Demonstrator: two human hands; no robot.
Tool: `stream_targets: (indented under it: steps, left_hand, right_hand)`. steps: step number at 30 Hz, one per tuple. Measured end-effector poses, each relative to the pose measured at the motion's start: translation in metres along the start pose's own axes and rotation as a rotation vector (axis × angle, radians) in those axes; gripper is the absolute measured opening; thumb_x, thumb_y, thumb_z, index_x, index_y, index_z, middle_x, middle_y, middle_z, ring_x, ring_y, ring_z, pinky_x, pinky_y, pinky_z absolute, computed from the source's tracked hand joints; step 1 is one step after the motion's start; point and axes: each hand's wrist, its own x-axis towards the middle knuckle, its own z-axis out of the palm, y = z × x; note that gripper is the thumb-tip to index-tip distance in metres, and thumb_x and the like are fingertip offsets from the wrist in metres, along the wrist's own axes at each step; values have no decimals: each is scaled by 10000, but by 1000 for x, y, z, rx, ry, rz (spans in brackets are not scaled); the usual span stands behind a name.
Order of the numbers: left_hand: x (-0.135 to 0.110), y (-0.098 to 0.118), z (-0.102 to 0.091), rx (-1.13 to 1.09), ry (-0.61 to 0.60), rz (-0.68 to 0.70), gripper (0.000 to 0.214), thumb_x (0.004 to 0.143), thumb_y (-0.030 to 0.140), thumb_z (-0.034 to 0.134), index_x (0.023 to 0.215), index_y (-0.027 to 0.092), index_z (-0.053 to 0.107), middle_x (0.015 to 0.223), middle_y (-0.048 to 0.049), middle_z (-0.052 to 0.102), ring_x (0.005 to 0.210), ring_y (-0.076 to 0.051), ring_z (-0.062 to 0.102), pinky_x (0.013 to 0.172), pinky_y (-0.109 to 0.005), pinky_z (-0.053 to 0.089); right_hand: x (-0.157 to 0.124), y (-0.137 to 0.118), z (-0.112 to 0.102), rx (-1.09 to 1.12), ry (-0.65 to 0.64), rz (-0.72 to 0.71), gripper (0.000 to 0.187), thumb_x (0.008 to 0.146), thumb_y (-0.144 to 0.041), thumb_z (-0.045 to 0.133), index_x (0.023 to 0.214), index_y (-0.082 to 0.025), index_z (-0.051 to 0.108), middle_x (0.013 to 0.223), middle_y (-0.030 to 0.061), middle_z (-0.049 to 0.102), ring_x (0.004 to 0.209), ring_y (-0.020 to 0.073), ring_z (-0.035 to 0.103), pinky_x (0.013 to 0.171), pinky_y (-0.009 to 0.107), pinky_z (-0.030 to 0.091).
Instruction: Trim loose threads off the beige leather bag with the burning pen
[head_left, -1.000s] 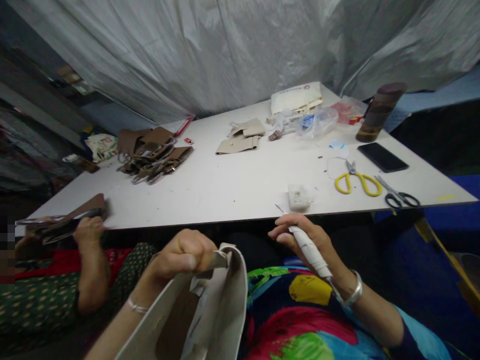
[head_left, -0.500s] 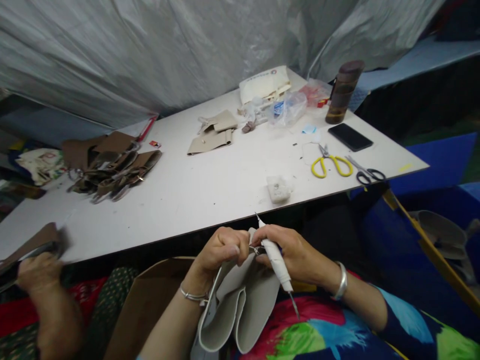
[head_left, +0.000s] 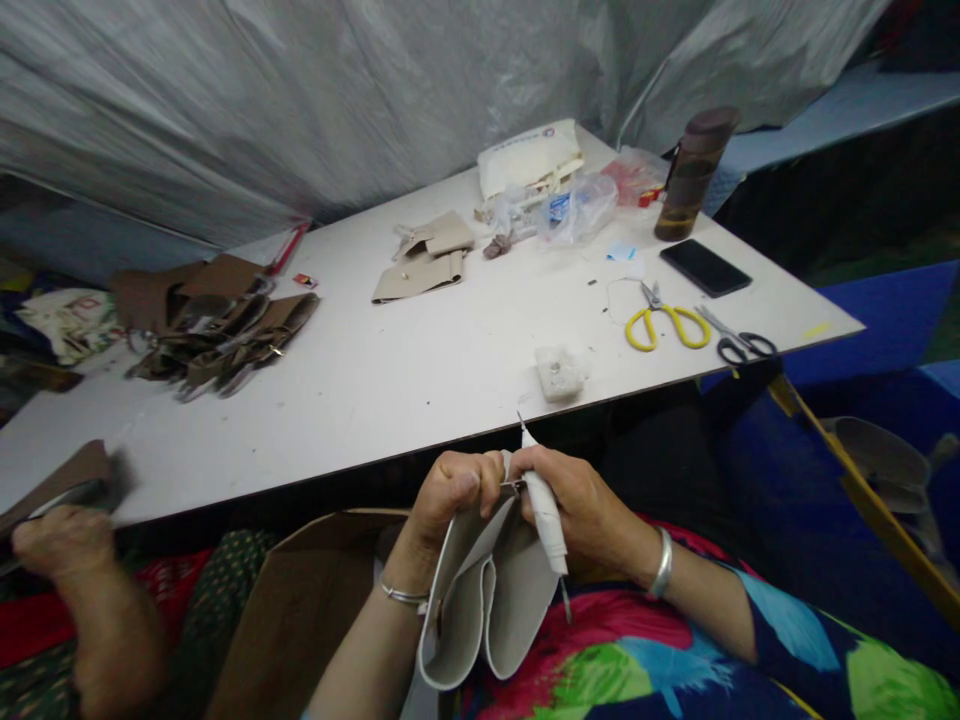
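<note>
In the head view a folded light grey leather-like piece (head_left: 517, 615) hangs below my hands at the table's front edge, its lower folds bulging open. My left hand (head_left: 456, 490) is closed on its upper edge. With my right hand (head_left: 574, 495) I grip a white-wrapped awl (head_left: 546, 520), held slantwise with a thin metal point sticking out at each end. The right fingers also press at the piece's top edge, where a small shiny bit shows between both hands. What exactly that bit is stays hidden by the fingers.
On the white table (head_left: 360, 380) lie yellow-handled scissors (head_left: 666, 320), black-handled scissors (head_left: 739, 340), a phone (head_left: 705, 267), a whitish block (head_left: 559, 374) and folded beige pieces (head_left: 427, 262). A bottle (head_left: 696, 175) stands behind. Brown pieces (head_left: 225, 320) are heaped left, near a co-worker's hand (head_left: 64, 540).
My hands have come closer together at the piece's top edge, covering more of the shiny bit. The awl's lower end has swung left, and the leather-like piece has shifted slightly.
</note>
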Motion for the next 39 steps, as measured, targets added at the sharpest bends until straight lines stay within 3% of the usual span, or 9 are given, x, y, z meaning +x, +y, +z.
stream_targets:
  steps: [3,6,10,16,21,26,32,36,39]
  left_hand:
    - [-8,0,-12,-1,-42,7,553,881,537,702,460,205,569,569,-71,599,684,-217,538,748,-403,453]
    - [-19,4,-36,-31,-90,-73,362,830,532,773,744,180,788,871,-112,735,781,-235,635,766,-388,507]
    - [-29,9,-56,-52,-59,-144,384,799,515,820,1006,192,811,1135,-123,722,878,-238,671,827,-381,547]
    - [-22,15,-28,136,-108,-222,485,820,444,841,1235,210,746,1254,-118,708,1195,-300,644,1068,-404,485]
    - [-19,25,-6,321,-79,-321,513,843,356,815,1320,224,681,1362,-116,682,1289,-313,609,1133,-440,439]
    - [-18,18,12,583,128,-366,389,819,289,805,1192,200,741,1193,-86,756,1121,-286,675,1034,-406,486]
    - [-16,-1,22,575,323,-337,217,841,316,786,1011,182,804,977,-64,790,945,-250,700,903,-356,524]
    - [-25,-5,18,578,374,-202,168,882,343,762,924,188,810,958,-69,777,921,-235,695,871,-337,523]
    - [-42,16,2,558,460,-124,156,856,340,781,829,187,787,913,-65,740,868,-224,668,810,-318,525]
  right_hand:
    - [1,-1,2,79,3,13,350,818,-11,567,1092,-227,573,899,-21,622,724,119,517,695,237,406]
    - [1,-2,1,163,-29,32,314,840,-17,571,1076,-225,588,919,-20,642,765,118,553,721,229,425]
    - [-1,2,3,172,-84,45,296,878,-32,593,1102,-224,613,969,-3,673,830,130,597,769,240,454]
    - [0,7,5,99,-6,-28,204,920,-95,636,1083,-214,604,978,17,691,856,144,632,792,256,481]
    - [0,4,5,73,120,33,175,922,-171,705,1062,-219,613,925,4,686,766,127,619,701,225,472]
    - [-1,6,7,105,214,105,112,969,-251,707,1050,-222,635,866,-10,678,718,117,619,664,213,461]
    - [-4,8,8,199,211,195,90,999,-292,672,1016,-215,628,788,-38,626,657,94,570,625,195,441]
    - [-4,3,8,192,212,157,129,1027,-339,634,1047,-212,622,835,-17,663,679,102,606,645,199,480]
    - [-4,-1,0,218,285,80,193,1047,-393,613,1137,-222,627,930,20,730,790,131,697,724,218,544]
